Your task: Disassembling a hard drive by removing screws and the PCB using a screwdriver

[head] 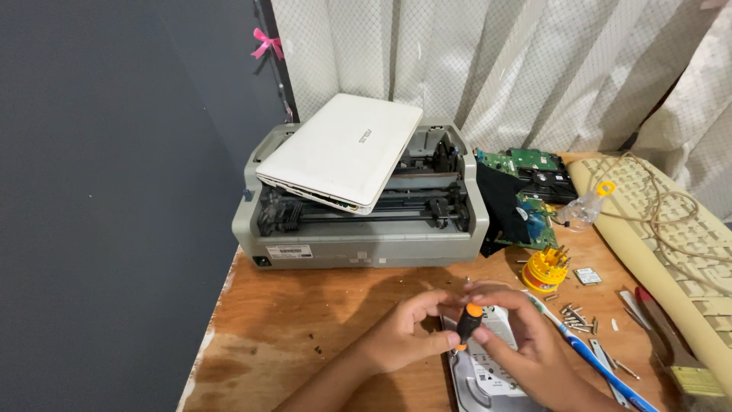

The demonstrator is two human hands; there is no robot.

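- Head cam looks down on a worn wooden desk [320, 320]; a silvery hard drive [488, 374] lies flat at the near edge, under both hands.
- Left hand [404, 336] curls narrow, fingertips on the small screwdriver [468, 323] with its black grip and orange cap; right hand [526, 343] cups over it and the drive.
- My take: keep the driver dead upright, press down, turn slowly so the tiny head doesn't strip.
- Loose screws [577, 319] glint near a yellow bit holder [544, 269]; a blue toothbrush [591, 358] lies beside the drive.
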